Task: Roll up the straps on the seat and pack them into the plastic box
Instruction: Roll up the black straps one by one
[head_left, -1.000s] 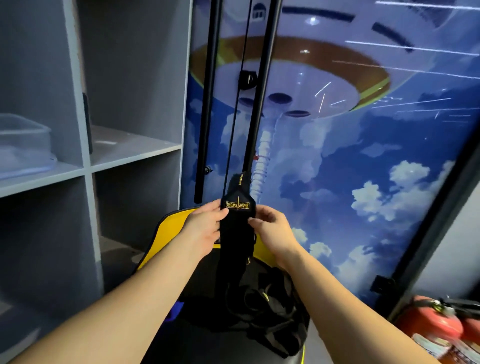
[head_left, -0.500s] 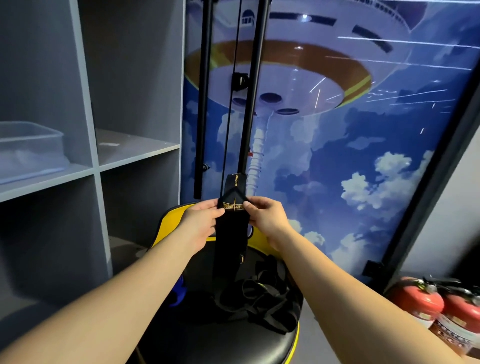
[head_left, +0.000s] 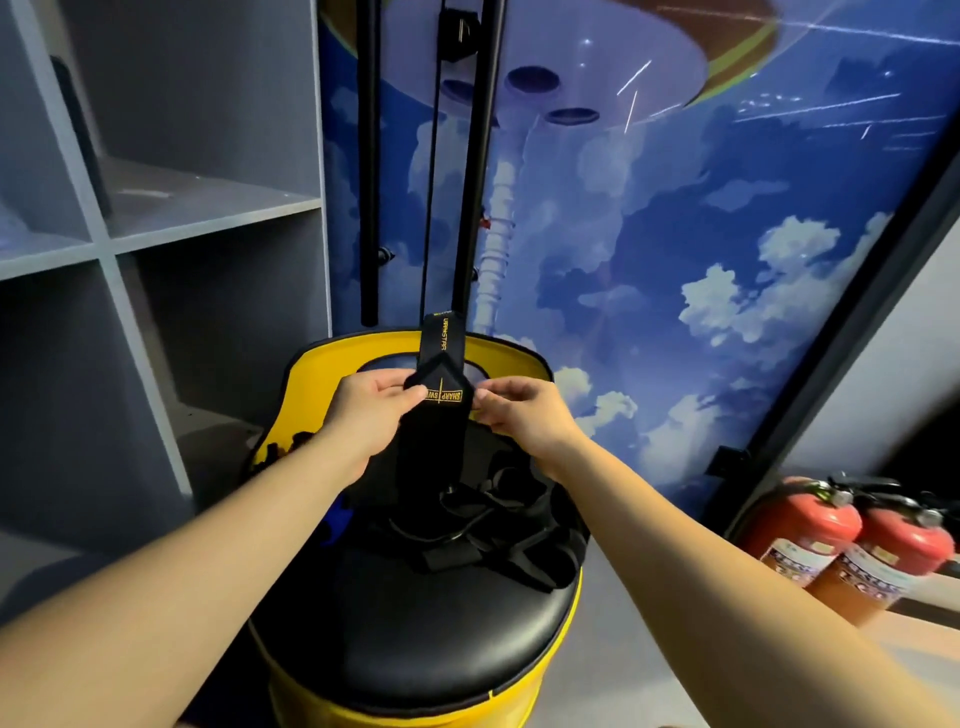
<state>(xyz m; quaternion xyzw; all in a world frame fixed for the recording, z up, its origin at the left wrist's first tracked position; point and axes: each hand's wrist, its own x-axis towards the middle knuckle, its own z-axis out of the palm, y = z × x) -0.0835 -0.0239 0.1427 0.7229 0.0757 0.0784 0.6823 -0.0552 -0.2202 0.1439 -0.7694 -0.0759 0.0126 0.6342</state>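
Note:
A black wrist strap with yellow lettering stands upright above the black and yellow seat. My left hand pinches its left edge and my right hand pinches its right edge, both at the pointed flap. The strap's lower length hangs down to the seat. A tangle of other black straps lies on the seat cushion behind my hands. The plastic box is out of view now.
A grey shelf unit fills the left side. Black poles lean against the blue sky mural behind the seat. Two red fire extinguishers stand on the floor at the right.
The camera has tipped down and moved closer, so the seat shows fully and the plastic box on the shelf has left the view. Both hands keep pinching the strap.

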